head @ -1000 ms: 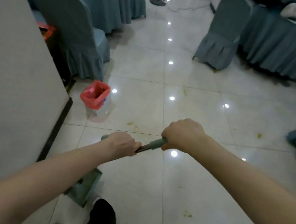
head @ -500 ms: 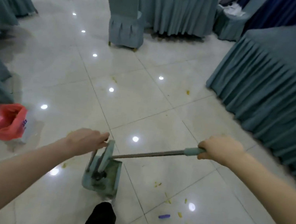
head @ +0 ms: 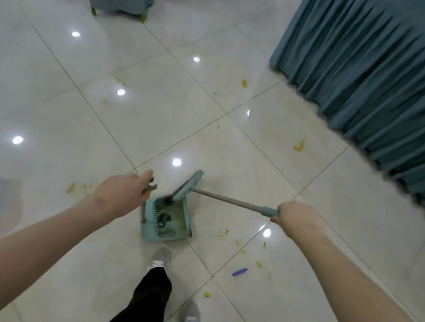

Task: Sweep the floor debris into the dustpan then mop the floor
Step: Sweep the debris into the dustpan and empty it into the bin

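My feed is dim and cool-toned. Overhead lamps show as small white glare spots on the glossy pale tiled floor (head: 141, 127), thickest toward the upper left. Shadows are soft and faint. The pleated teal fabric skirt (head: 384, 85) at upper right smears with motion blur along its hem. Wide-angle distortion bends the tile lines near the edges.
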Tool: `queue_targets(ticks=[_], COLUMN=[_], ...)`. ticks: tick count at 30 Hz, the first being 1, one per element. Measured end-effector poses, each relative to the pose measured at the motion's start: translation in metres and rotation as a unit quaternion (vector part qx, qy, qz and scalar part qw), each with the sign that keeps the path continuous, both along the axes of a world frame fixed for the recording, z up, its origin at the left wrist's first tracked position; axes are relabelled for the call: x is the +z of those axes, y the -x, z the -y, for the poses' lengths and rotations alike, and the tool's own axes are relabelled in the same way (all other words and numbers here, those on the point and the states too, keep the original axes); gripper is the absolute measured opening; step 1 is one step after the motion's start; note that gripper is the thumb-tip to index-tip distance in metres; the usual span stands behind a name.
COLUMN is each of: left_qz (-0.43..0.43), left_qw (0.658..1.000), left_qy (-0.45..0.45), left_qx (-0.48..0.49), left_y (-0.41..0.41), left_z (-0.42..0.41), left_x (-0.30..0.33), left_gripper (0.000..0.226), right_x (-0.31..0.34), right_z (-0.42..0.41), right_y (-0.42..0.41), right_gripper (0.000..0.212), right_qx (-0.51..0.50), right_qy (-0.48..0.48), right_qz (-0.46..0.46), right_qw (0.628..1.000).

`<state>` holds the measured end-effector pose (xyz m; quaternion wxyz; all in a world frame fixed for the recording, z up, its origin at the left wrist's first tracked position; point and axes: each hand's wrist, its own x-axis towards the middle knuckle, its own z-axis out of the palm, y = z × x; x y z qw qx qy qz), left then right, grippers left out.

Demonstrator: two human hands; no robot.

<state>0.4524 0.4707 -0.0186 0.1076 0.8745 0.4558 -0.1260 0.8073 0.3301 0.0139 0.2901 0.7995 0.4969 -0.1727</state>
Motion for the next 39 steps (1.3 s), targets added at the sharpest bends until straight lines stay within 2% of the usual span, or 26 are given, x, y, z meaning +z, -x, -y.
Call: queue_targets(ticks=[6, 8, 9, 11, 12, 13, 14, 17, 19, 22, 32, 35, 39], left_qz=[-0.022, -0.035, -0.036, -0.032, -0.032, -0.034, -0.036, -0.039, -0.042, -0.047, -0.004, 0.017, 0.032], left_qw=[0.999, 0.999, 0.999, 0.999, 0.999, 0.998, 0.998, 0.998, 0.997, 0.994, 0.993, 0.993, 0.994], left_qy=[0.015, 0.021, 0.026, 0.034, 0.036, 0.037, 0.035, 0.020, 0.013, 0.008, -0.033, -0.044, -0.058], left_qx=[-0.018, -0.022, -0.021, -0.019, -0.021, -0.026, -0.030, -0.041, -0.060, -0.094, -0.116, -0.107, -0.090], left_y=[0.019, 0.023, 0.024, 0.025, 0.024, 0.022, 0.021, 0.009, -0.003, -0.024, -0.064, -0.065, -0.062], left_z=[-0.049, -0.056, -0.057, -0.057, -0.055, -0.053, -0.049, -0.036, -0.023, -0.001, 0.058, 0.062, 0.050], left_x=[-0.011, -0.014, -0.015, -0.017, -0.017, -0.017, -0.017, -0.013, -0.010, -0.008, -0.005, -0.002, 0.002], left_gripper=[0.022, 0.022, 0.023, 0.023, 0.023, 0.023, 0.023, 0.023, 0.023, 0.022, 0.017, 0.018, 0.019], right_x=[-0.039, -0.052, -0.059, -0.071, -0.077, -0.082, -0.086, -0.096, -0.098, -0.095, -0.051, -0.032, -0.009], right_z=[-0.015, -0.008, -0.004, 0.008, 0.015, 0.023, 0.032, 0.062, 0.089, 0.141, 0.334, 0.348, 0.321], right_y=[0.048, 0.057, 0.060, 0.066, 0.068, 0.069, 0.069, 0.060, 0.049, 0.027, -0.054, -0.068, -0.083], right_gripper=[0.023, 0.027, 0.030, 0.036, 0.040, 0.043, 0.043, 0.038, 0.036, 0.039, 0.040, 0.037, 0.031], right_qx=[-0.050, -0.102, -0.154, -0.281, -0.320, -0.330, -0.320, -0.216, -0.197, -0.205, -0.266, -0.255, -0.209], right_qy=[0.034, 0.072, 0.092, 0.103, 0.098, 0.090, 0.077, 0.049, 0.058, 0.072, 0.147, 0.169, 0.172], right_qz=[-0.027, -0.088, -0.142, -0.260, -0.294, -0.308, -0.306, -0.208, -0.171, -0.138, -0.064, -0.035, 0.015], right_qw=[0.998, 0.988, 0.973, 0.918, 0.895, 0.888, 0.894, 0.953, 0.964, 0.966, 0.951, 0.951, 0.963])
